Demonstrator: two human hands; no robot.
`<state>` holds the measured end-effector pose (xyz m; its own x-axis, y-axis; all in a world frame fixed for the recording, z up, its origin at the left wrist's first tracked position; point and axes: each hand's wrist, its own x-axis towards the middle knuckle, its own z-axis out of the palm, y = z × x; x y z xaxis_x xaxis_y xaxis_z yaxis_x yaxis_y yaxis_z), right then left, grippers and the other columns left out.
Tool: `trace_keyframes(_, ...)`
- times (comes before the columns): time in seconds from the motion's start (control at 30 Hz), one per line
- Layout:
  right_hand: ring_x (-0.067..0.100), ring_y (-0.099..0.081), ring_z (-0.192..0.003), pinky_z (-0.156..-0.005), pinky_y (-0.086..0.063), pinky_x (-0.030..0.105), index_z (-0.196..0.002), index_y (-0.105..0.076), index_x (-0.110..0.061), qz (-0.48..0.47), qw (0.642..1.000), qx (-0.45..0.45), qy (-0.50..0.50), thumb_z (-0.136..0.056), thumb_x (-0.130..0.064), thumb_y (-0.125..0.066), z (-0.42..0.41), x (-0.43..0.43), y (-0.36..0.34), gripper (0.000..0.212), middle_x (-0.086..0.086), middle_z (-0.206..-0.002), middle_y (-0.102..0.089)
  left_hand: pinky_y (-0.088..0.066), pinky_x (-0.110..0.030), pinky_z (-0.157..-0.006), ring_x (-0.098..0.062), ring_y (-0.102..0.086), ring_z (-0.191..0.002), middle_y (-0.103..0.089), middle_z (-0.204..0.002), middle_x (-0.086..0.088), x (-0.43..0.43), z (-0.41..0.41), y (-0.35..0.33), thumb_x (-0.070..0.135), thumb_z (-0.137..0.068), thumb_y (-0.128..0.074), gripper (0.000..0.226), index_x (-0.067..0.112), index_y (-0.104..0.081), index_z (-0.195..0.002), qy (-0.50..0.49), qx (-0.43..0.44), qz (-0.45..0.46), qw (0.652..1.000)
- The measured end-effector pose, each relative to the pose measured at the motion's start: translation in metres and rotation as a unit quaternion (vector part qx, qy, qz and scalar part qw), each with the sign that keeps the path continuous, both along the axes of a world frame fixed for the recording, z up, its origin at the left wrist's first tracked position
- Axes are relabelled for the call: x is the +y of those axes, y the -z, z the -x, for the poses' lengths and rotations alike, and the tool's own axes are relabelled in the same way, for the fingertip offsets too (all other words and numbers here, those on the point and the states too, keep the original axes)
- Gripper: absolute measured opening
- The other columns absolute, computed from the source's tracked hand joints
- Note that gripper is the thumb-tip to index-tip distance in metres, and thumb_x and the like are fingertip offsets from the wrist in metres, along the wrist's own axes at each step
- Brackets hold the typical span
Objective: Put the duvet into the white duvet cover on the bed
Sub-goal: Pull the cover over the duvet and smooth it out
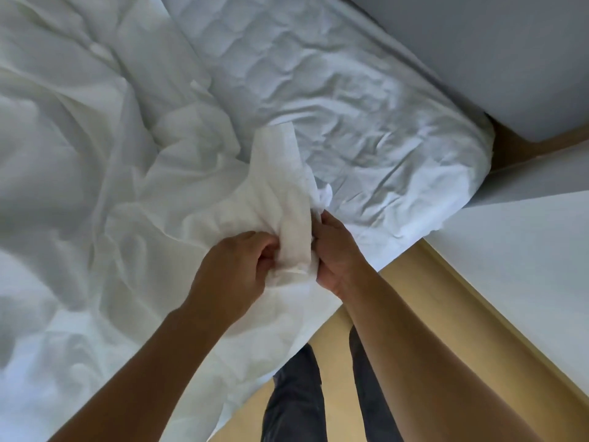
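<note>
Both left hand [234, 266] and right hand [336, 250] pinch the duvet cover [280, 183].

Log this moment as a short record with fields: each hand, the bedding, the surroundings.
left hand: fingers curled round the bunched white cloth corner
right hand: grips the same corner from the other side
bedding: rumpled white duvet cover over the bed; whether the duvet is inside cannot be told
mattress: corner in creased white fitted sheet, beyond the hands
floor: pale wooden floor, dark trousers above it
</note>
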<state>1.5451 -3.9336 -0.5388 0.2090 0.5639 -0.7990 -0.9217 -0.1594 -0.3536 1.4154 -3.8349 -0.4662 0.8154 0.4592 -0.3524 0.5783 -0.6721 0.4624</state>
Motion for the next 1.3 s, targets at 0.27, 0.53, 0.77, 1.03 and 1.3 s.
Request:
trace_keyframes(0.27,0.032,-0.068,-0.112,-0.092,-0.058,0.046,-0.125,-0.066,-0.010,0.012,0.999,-0.042,0.032,-0.105,-0.006,-0.046,-0.003,0.011,-0.003,0.028,0.014,-0.119,-0.072,-0.045,-0.024,-0.071,-0.009,-0.057,-0.075,-0.058,-0.081,0.015,-0.033,0.045,-0.005,0.014,-0.093,-0.059,0.011,0.024,-0.065,-0.093,0.041,0.088,0.106,0.990)
trace_keyframes(0.53,0.030,-0.067,-0.090,-0.087,-0.056,0.054,-0.107,-0.067,0.000,0.031,0.984,-0.160,-0.077,-0.103,-0.026,-0.055,0.004,0.002,-0.016,0.029,0.024,-0.103,-0.070,-0.059,-0.022,-0.077,-0.010,-0.072,-0.077,-0.073,-0.085,0.004,0.040,-0.001,-0.034,-0.009,-0.085,-0.069,0.023,0.014,-0.071,-0.086,-0.189,-0.208,0.076,0.956)
trace_keyframes(0.77,0.027,-0.075,-0.086,-0.067,-0.060,0.036,-0.104,-0.074,-0.010,-0.034,0.991,-0.088,-0.094,-0.102,-0.018,-0.057,0.009,0.002,-0.019,0.019,0.014,-0.098,-0.076,-0.057,-0.024,-0.071,-0.004,-0.067,-0.085,-0.069,-0.103,0.014,0.044,-0.052,-0.026,0.047,-0.047,-0.098,0.064,0.032,-0.066,-0.100,-0.267,-0.089,0.177,0.943)
trace_keyframes(1.03,0.022,-0.074,-0.098,-0.082,-0.061,0.038,-0.114,-0.069,-0.026,-0.025,0.964,-0.190,-0.184,-0.099,-0.023,-0.062,0.019,0.018,-0.075,0.016,0.002,-0.105,-0.076,-0.040,-0.005,-0.074,-0.006,-0.058,-0.089,-0.062,-0.103,0.005,-0.008,-0.009,-0.057,-0.004,-0.077,-0.068,0.042,0.024,-0.068,-0.109,-0.314,-0.156,-0.010,0.937)
trace_keyframes(1.3,0.005,-0.070,-0.085,-0.065,-0.055,0.019,-0.102,-0.067,-0.034,0.018,0.901,-0.300,-0.312,-0.100,-0.028,-0.056,0.038,0.038,-0.174,0.013,-0.009,-0.100,-0.073,-0.043,-0.007,-0.059,0.006,-0.059,-0.081,-0.062,-0.084,0.016,-0.001,0.035,-0.140,0.010,-0.084,-0.070,0.032,0.030,-0.054,-0.103,-0.414,-0.215,0.039,0.884)
